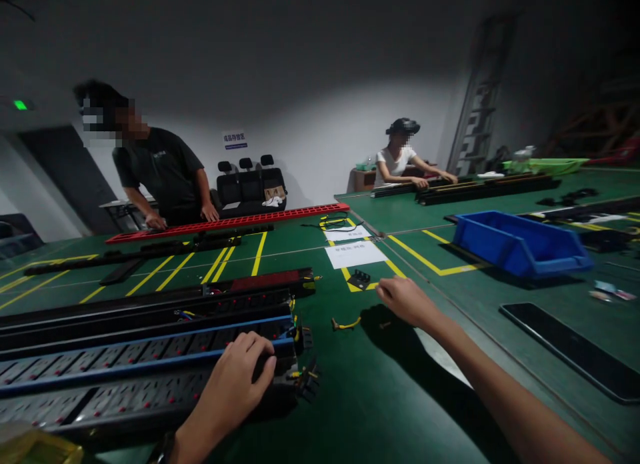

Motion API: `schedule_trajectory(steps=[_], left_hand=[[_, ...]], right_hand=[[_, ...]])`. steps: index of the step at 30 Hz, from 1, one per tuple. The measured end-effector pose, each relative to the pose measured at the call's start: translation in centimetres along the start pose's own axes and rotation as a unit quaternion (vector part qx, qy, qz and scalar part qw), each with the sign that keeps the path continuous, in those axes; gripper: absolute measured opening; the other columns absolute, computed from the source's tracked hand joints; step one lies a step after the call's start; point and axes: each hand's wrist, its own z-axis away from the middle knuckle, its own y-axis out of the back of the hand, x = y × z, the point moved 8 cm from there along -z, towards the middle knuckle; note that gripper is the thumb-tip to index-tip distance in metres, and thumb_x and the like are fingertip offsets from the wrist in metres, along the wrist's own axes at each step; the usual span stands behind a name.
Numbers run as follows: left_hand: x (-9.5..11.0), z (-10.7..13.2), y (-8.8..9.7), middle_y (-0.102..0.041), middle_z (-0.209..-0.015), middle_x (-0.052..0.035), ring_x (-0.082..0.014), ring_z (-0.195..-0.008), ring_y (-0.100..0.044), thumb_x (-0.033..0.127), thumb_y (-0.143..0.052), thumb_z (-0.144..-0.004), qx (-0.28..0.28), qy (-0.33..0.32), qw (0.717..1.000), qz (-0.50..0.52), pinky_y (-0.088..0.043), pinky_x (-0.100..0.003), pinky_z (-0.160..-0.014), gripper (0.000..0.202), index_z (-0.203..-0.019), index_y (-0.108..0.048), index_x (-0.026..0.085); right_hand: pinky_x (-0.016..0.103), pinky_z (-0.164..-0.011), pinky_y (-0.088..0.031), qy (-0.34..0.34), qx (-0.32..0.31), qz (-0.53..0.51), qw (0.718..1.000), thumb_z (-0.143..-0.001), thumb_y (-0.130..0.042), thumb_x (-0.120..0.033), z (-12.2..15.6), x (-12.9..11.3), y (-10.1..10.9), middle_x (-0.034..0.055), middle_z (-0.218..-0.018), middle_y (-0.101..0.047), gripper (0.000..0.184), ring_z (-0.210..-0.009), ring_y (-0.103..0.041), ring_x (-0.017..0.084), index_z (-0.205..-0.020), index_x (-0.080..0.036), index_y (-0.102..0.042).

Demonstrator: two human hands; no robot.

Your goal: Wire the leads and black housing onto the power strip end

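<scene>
My left hand [241, 372] rests on a blue-edged power strip [143, 354], thumb apart from the loosely bent fingers. Small red-marked sockets line this strip and the one nearer me. Yellow-green wires and a loose black end piece [307, 379] show at their right ends. My right hand [404, 299] hovers over the green table with its fingers closed together; what they hold, if anything, is hidden. Left of it lies a small black bracket [359, 279]. A short yellow wire [347, 324] with a terminal lies between my hands, and a small screw-like piece [385, 325] is below my right hand.
A blue bin [520, 244] and a black phone-like slab [570, 351] are on the right. Printed sheets [356, 255] lie mid-table within yellow tape. Across the table, one person [160, 171] stands by a long red rail [240, 222]; another [400, 161] handles dark strips.
</scene>
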Motion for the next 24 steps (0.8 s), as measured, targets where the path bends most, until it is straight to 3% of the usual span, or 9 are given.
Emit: schedule_trajectory(steps=[6, 10, 13, 18, 24], left_hand=[[0.0, 0.3, 0.0, -0.073, -0.104, -0.0089, -0.0285, -0.099, -0.067, 0.036, -0.047, -0.103, 0.004, -0.011, 1.0, 0.003, -0.056, -0.045, -0.091, 0.026, -0.099, -0.071, 0.024], [-0.2, 0.6, 0.0, -0.073, -0.103, -0.008, -0.0287, -0.098, -0.068, 0.038, -0.049, -0.104, 0.025, -0.018, 1.0, 0.001, -0.057, -0.045, -0.092, 0.027, -0.099, -0.072, 0.025], [-0.2, 0.7, 0.1, -0.074, -0.103, -0.0075, -0.0282, -0.098, -0.068, 0.039, -0.048, -0.105, 0.034, -0.019, 0.999, -0.006, -0.057, -0.044, -0.091, 0.028, -0.1, -0.072, 0.026], [0.3, 0.8, 0.3, -0.076, -0.105, -0.0095, -0.0293, -0.098, -0.07, 0.041, -0.046, -0.107, 0.015, -0.027, 0.999, -0.043, -0.057, -0.046, -0.09, 0.033, -0.103, -0.074, 0.024], [1.6, -0.5, 2.0, -0.077, -0.11, -0.0091, -0.0274, -0.101, -0.07, 0.042, -0.045, -0.109, 0.012, -0.067, 0.994, -0.08, -0.055, -0.041, -0.09, 0.035, -0.116, -0.073, 0.023]], right_hand=[[0.031, -0.061, -0.032, 0.032, -0.077, -0.039, 0.996, -0.095, -0.061, -0.014, 0.6, -0.9, -0.2, 0.0029, -0.065, -0.064, 0.032, -0.059, -0.055, 0.015, -0.065, -0.02, -0.068], [0.029, -0.06, -0.037, 0.048, -0.15, -0.09, 0.983, -0.084, -0.073, -0.016, 1.5, -2.0, -0.2, 0.001, -0.073, -0.072, 0.012, -0.063, -0.061, 0.015, -0.075, -0.023, -0.078], [0.029, -0.059, -0.039, 0.052, -0.179, -0.098, 0.978, -0.074, -0.077, -0.012, 2.1, -2.3, -0.5, 0.0001, -0.077, -0.076, 0.017, -0.065, -0.064, 0.016, -0.079, -0.027, -0.079], [0.034, -0.06, -0.036, 0.039, -0.126, -0.082, 0.988, -0.072, -0.075, -0.008, 2.3, -1.9, -0.8, 0.0037, -0.071, -0.072, 0.019, -0.064, -0.062, 0.02, -0.07, -0.027, -0.074], [0.038, -0.07, -0.043, 0.076, 0.005, -0.056, 0.995, -0.089, -0.068, -0.014, 1.5, -3.5, 0.3, 0.0053, -0.078, -0.073, 0.014, -0.073, -0.066, 0.024, -0.083, -0.026, -0.07]])
